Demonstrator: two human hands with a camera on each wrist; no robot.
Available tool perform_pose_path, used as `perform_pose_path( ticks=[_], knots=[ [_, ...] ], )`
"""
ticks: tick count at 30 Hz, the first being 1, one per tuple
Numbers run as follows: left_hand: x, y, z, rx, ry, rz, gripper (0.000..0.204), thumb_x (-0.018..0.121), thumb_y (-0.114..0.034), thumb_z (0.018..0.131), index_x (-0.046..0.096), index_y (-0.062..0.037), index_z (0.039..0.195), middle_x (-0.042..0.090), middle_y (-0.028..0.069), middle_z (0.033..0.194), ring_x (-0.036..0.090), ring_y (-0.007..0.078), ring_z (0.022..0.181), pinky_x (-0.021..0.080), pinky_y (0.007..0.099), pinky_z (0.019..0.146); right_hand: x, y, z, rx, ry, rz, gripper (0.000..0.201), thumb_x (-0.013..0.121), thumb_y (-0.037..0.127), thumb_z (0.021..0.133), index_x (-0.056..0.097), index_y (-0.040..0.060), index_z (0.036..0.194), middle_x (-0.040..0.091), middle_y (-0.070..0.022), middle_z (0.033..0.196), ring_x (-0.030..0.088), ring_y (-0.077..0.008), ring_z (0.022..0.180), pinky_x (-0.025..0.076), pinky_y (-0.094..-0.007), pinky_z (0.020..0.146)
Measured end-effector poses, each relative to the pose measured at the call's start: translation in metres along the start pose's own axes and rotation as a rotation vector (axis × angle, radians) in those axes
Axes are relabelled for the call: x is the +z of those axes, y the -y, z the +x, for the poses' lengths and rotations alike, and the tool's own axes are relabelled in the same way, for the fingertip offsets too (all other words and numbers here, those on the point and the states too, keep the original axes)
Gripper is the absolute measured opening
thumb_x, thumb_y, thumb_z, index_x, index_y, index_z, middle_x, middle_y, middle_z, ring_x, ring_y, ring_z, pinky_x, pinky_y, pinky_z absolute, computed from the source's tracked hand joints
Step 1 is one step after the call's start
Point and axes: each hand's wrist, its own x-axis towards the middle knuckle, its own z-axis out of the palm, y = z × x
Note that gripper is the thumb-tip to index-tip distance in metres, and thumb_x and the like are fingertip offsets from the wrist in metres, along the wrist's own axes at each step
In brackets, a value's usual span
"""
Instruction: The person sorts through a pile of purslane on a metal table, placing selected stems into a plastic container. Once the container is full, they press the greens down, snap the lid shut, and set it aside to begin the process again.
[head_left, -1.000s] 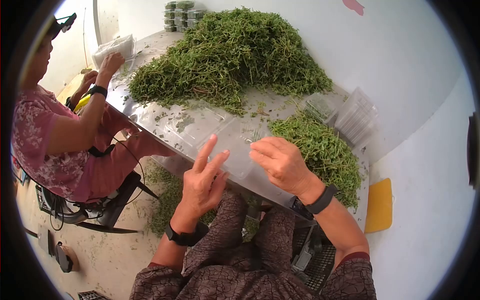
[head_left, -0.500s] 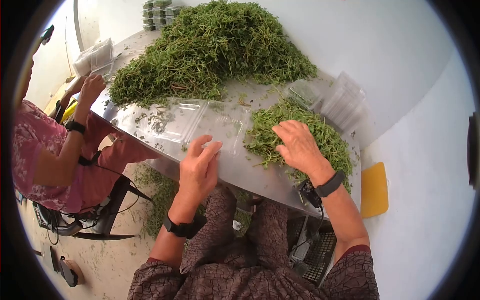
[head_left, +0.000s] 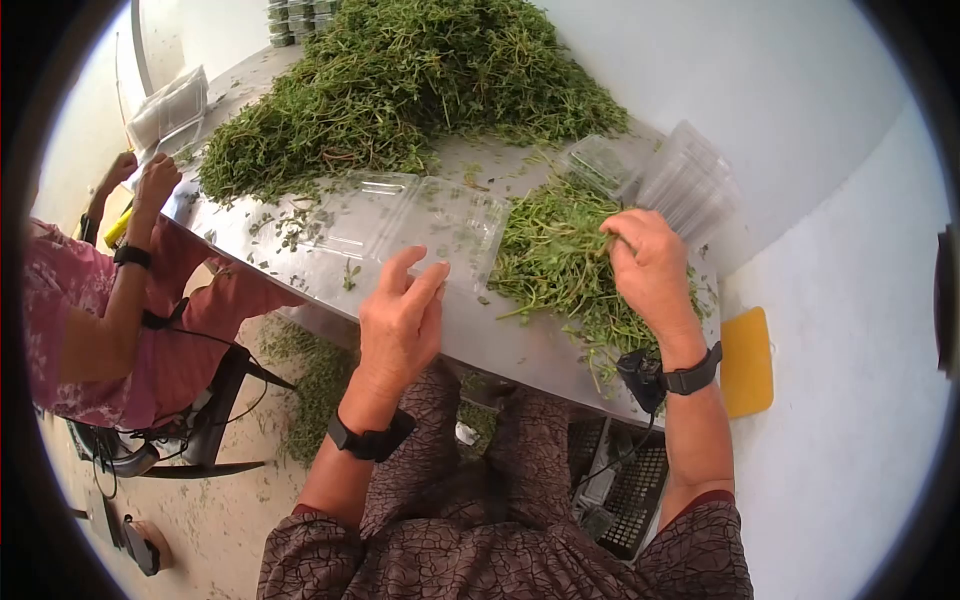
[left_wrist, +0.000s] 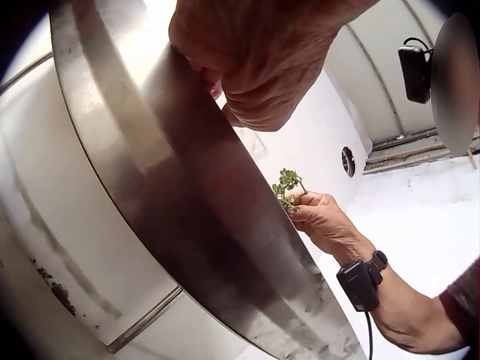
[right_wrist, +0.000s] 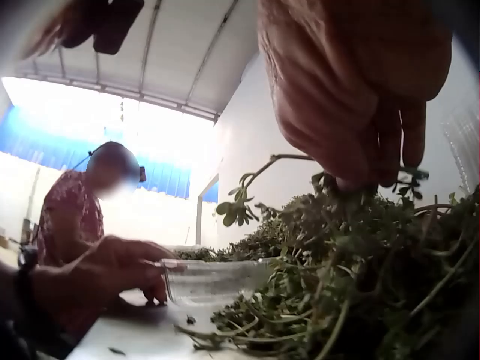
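Observation:
My right hand [head_left: 650,265] is over the small pile of leafy green sprigs [head_left: 550,255] on the metal table. Its fingers pinch some of the greens; in the left wrist view a leafy sprig [left_wrist: 289,180] sticks out from the fingertips. My left hand [head_left: 400,325] hovers by the table's near edge, fingers loosely bent and holding nothing. Just beyond it lies an open clear plastic clamshell box [head_left: 455,225], both halves flat on the table. In the right wrist view the left fingers overlap the wall of the clear box [right_wrist: 202,283].
A large heap of greens [head_left: 420,90] covers the back of the table [head_left: 500,330]. Nested clear boxes [head_left: 690,180] stand at right beside another clear box [head_left: 600,160]. Filled boxes [head_left: 300,15] are stacked far left. Another person [head_left: 90,320] sits at left. A black crate [head_left: 635,490] stands below.
My right hand has moved right from above the clear box to the small pile and now pinches greens there. The left hand stays near the box. The head view has shifted somewhat.

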Motion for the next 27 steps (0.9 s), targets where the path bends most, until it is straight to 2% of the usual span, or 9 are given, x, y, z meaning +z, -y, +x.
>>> perform_pose_path(
  ticks=[2, 4, 5, 7, 10, 17, 20, 22, 27],
  knots=[
    [0.001, 0.001, -0.001, -0.018, 0.003, -0.006, 0.030, 0.064, 0.008, 0.077, 0.067, -0.0053, 0.103, 0.062, 0.0187, 0.113, 0.068, 0.0285, 0.073, 0.054, 0.0348, 0.064, 0.000, -0.003, -0.007, 0.009, 0.040, -0.025, 0.017, 0.057, -0.004, 0.074, 0.067, 0.0010, 0.087, 0.067, -0.0143, 0.091, 0.061, -0.0344, 0.091, 0.050, -0.0433, 0.080],
    [0.002, 0.003, -0.002, -0.043, -0.003, -0.044, 0.031, 0.064, 0.009, 0.076, 0.067, -0.0057, 0.103, 0.062, 0.0188, 0.113, 0.068, 0.0285, 0.073, 0.054, 0.0348, 0.064, -0.002, -0.005, -0.014, -0.029, 0.209, -0.097, 0.030, 0.057, -0.004, 0.074, 0.068, 0.0012, 0.102, 0.065, -0.0183, 0.111, 0.058, -0.0363, 0.107, 0.047, -0.0442, 0.092],
    [0.002, 0.003, -0.003, -0.070, -0.006, -0.081, 0.032, 0.063, 0.009, 0.075, 0.067, -0.0060, 0.103, 0.061, 0.0189, 0.113, 0.067, 0.0286, 0.073, 0.054, 0.0349, 0.064, -0.002, -0.003, -0.017, -0.031, 0.213, -0.096, 0.030, 0.057, -0.004, 0.074, 0.068, 0.0012, 0.102, 0.065, -0.0183, 0.111, 0.058, -0.0363, 0.107, 0.047, -0.0442, 0.092],
    [0.003, 0.004, -0.004, -0.069, -0.003, -0.087, 0.033, 0.063, 0.009, 0.075, 0.067, -0.0063, 0.103, 0.061, 0.0191, 0.113, 0.067, 0.0285, 0.072, 0.054, 0.0349, 0.065, -0.004, 0.003, -0.021, -0.020, 0.270, -0.100, 0.049, 0.057, -0.006, 0.074, 0.060, 0.0031, 0.122, 0.054, -0.0207, 0.135, 0.048, -0.0376, 0.126, 0.039, -0.0446, 0.106],
    [0.003, 0.005, -0.003, -0.060, 0.003, -0.094, 0.033, 0.062, 0.010, 0.075, 0.067, -0.0065, 0.103, 0.061, 0.0193, 0.114, 0.067, 0.0282, 0.071, 0.054, 0.0349, 0.065, -0.010, 0.019, -0.018, -0.073, 0.362, -0.143, 0.059, 0.063, -0.007, 0.073, 0.056, 0.0037, 0.130, 0.045, -0.0226, 0.143, 0.043, -0.0382, 0.132, 0.037, -0.0449, 0.108],
    [-0.004, 0.004, -0.002, -0.039, 0.019, -0.085, 0.030, 0.060, 0.012, 0.072, 0.065, -0.0029, 0.097, 0.061, 0.0192, 0.112, 0.066, 0.0272, 0.071, 0.053, 0.0351, 0.064, 0.003, 0.016, -0.022, -0.152, 0.393, -0.154, 0.054, 0.066, -0.007, 0.073, 0.059, 0.0045, 0.125, 0.052, -0.0202, 0.135, 0.047, -0.0352, 0.126, 0.039, -0.0445, 0.104],
    [-0.012, 0.002, 0.003, -0.030, 0.041, -0.079, 0.028, 0.058, 0.012, 0.069, 0.064, -0.0016, 0.093, 0.061, 0.0193, 0.109, 0.065, 0.0272, 0.069, 0.052, 0.0363, 0.064, 0.007, 0.012, -0.021, -0.181, 0.348, -0.187, 0.037, 0.067, -0.005, 0.074, 0.066, 0.0036, 0.110, 0.059, -0.0168, 0.120, 0.053, -0.0328, 0.115, 0.042, -0.0424, 0.098],
    [-0.014, 0.004, 0.005, -0.035, 0.060, -0.080, 0.027, 0.058, 0.011, 0.068, 0.064, -0.0015, 0.090, 0.061, 0.0188, 0.108, 0.065, 0.0276, 0.069, 0.051, 0.0370, 0.064, 0.006, 0.012, -0.018, -0.179, 0.304, -0.188, 0.021, 0.068, -0.003, 0.073, 0.070, 0.0027, 0.094, 0.064, -0.0127, 0.106, 0.057, -0.0310, 0.103, 0.045, -0.0407, 0.091],
    [-0.023, 0.007, 0.009, 0.009, 0.122, -0.043, 0.023, 0.058, 0.009, 0.070, 0.062, -0.0008, 0.090, 0.061, 0.0178, 0.109, 0.064, 0.0253, 0.070, 0.051, 0.0334, 0.064, 0.001, 0.011, -0.012, -0.131, 0.174, -0.102, 0.017, 0.065, -0.004, 0.072, 0.070, 0.0034, 0.087, 0.067, -0.0103, 0.090, 0.061, -0.0296, 0.088, 0.049, -0.0392, 0.080]
  ],
)
